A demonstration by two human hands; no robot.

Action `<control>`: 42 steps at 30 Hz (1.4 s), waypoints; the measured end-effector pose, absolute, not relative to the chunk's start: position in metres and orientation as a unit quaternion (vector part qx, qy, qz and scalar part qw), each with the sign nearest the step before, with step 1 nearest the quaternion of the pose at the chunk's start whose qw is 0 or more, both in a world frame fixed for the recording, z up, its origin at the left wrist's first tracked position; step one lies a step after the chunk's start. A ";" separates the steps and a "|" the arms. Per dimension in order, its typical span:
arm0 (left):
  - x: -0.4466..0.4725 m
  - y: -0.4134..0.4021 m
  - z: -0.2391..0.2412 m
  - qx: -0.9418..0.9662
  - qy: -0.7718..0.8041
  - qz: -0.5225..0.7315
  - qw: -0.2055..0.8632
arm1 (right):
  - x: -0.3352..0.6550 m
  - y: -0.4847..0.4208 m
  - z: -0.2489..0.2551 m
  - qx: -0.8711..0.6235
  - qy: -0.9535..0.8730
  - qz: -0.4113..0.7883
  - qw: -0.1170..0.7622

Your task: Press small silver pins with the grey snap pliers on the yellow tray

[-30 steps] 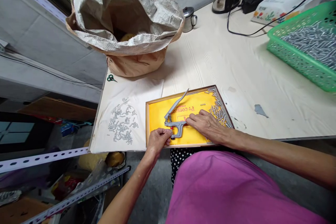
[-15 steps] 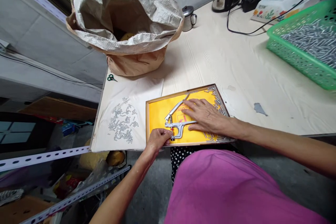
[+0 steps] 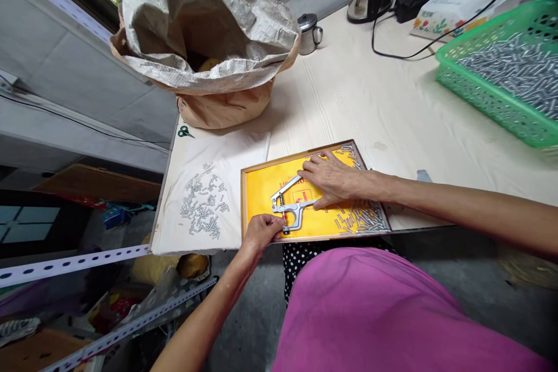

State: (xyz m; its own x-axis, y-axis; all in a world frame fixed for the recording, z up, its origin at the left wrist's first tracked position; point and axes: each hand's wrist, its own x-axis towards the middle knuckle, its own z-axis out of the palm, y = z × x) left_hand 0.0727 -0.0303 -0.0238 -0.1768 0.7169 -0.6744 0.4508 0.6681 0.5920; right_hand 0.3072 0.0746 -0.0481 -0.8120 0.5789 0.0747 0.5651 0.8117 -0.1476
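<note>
A pair of silver snap-fastener pliers [image 3: 297, 215] lies over a shallow tray [image 3: 244, 203] lined with yellow, its jaw end toward the left. My right hand [image 3: 333, 179] is wrapped round both handles, fingers over the upper one and thumb by the lower one. At the jaw, my left hand [image 3: 263, 229] pinches with thumb and forefinger beside the red and black tip; whatever is between them is too small to make out. Small metal pins [image 3: 368, 218] lie along the tray's right side, partly under my right forearm.
Short metal pieces [image 3: 204, 203] are scattered on a white cloth [image 3: 168, 226] to the left. Behind stand an open woven sack [image 3: 226, 107] and a lidded metal cup [image 3: 307, 40]. Green scissors [image 3: 185, 132] lie near the left edge. A green basket [image 3: 488, 107] holds many metal pins at right.
My right hand has shifted its fingers onto the upper handle, and the handles have come closer together. More pins show on the tray's lower right. My left hand stays at the jaw.
</note>
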 end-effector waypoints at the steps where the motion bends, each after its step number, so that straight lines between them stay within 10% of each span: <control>1: 0.072 -0.032 -0.024 0.405 0.756 0.121 0.500 | 0.307 0.074 -0.047 -0.302 -0.950 0.060 0.054; 11: 0.112 -0.026 -0.030 0.792 0.592 0.109 0.098 | 0.309 0.054 -0.049 -0.256 -0.959 0.066 0.102; 42: 0.100 0.046 -0.031 0.704 0.654 0.173 0.219 | 0.309 0.021 -0.069 -0.251 -0.949 -0.054 0.184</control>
State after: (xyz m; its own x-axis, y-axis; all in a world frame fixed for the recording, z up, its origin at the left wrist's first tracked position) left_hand 0.0999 0.0463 -0.0312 0.0855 0.9954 -0.0425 0.8443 -0.0497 0.5336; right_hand 0.3092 0.0212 -0.0689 -0.8063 0.4563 0.3764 0.4960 0.8683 0.0100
